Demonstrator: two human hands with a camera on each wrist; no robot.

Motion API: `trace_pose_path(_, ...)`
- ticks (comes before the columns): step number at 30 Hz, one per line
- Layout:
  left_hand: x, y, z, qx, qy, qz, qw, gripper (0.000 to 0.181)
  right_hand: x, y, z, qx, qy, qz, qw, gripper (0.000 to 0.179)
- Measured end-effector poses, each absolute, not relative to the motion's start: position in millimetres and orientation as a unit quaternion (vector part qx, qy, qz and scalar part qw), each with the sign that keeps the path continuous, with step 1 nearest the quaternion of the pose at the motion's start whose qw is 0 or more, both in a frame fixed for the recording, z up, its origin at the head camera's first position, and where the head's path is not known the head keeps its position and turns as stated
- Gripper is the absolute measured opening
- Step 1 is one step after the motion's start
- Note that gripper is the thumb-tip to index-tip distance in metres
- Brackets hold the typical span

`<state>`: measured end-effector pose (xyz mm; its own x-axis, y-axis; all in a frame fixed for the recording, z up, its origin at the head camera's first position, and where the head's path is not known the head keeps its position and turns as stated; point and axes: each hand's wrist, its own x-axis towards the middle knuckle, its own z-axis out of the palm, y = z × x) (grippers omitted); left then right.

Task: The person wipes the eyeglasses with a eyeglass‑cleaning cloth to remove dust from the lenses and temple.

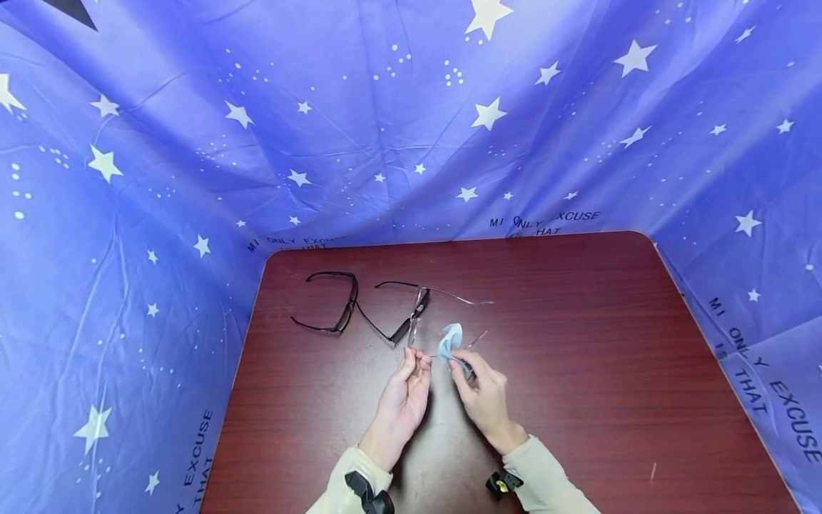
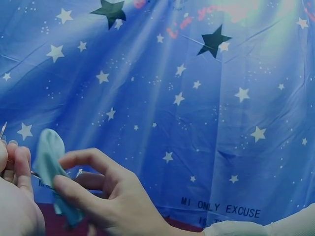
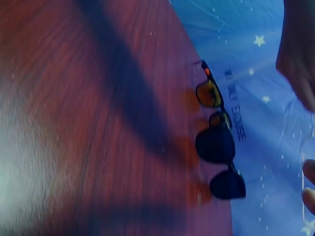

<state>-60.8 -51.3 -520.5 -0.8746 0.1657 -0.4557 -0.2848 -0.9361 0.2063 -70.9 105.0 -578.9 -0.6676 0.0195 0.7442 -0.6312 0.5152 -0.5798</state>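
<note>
In the head view, my left hand (image 1: pixel 404 400) pinches the near end of a pair of clear-framed eyeglasses (image 1: pixel 413 333), whose thin temples point to the right. My right hand (image 1: pixel 484 400) pinches a light blue cloth (image 1: pixel 452 341) folded about the nearer temple. From the left wrist view, the cloth (image 2: pixel 49 155) hangs between thumb and fingers of the right hand (image 2: pixel 110 191), close to the left fingertips (image 2: pixel 22 162). Only part of a clear lens (image 3: pixel 309 147) and some fingertips (image 3: pixel 309 189) show at the right wrist view's edge.
Black-framed glasses with yellowish lenses (image 3: pixel 209 94) lie at the table's left side. Dark sunglasses (image 3: pixel 215 145) lie beside them, partly behind the clear glasses in the head view. The reddish-brown table (image 1: pixel 578 343) is bordered by a blue star-patterned curtain (image 1: pixel 385 143).
</note>
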Motion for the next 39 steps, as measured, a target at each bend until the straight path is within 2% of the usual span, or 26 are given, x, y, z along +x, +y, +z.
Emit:
trace_pose_path(2,-60.6,-52.2,-519.1,-0.220,0.138,0.959,0.115,0.022,-74.5,111.9,-580.8,0.173,-0.798,0.444,0.369,0.015)
trace_pose_path(7,-60.8,-53.7,-516.5,-0.220,0.143,0.958,0.111,0.020,-82.5,126.9,-584.4,0.120,-0.808,0.440,0.373,0.032)
trace_pose_path(13,-61.6,-53.4,-515.6,-0.216,0.139,0.961,0.108,0.017,-79.5,119.9,-580.7,0.139,-0.794,0.489,0.334,0.039)
trace_pose_path(17,-62.0,-53.5,-517.1,-0.215,0.138,0.961,0.106,0.018,-70.7,106.6,-575.4,0.183,-0.783,0.519,0.291,0.036)
trace_pose_path(21,-61.6,-54.5,-518.1,-0.217,0.136,0.960,0.113,0.019,-68.3,102.5,-573.3,0.206,-0.785,0.510,0.286,0.032)
trace_pose_path(31,-60.7,-58.9,-515.9,-0.209,0.146,0.961,0.109,0.014,-83.7,130.3,-582.5,0.094,-0.832,0.451,0.311,0.028)
trace_pose_path(35,-60.7,-58.2,-515.7,-0.206,0.149,0.961,0.113,0.015,-81.2,125.9,-581.3,0.104,-0.826,0.469,0.296,0.029)
trace_pose_path(39,-60.6,-57.4,-517.1,-0.193,0.157,0.962,0.112,0.017,-72.8,111.7,-576.5,0.158,-0.806,0.505,0.267,0.030)
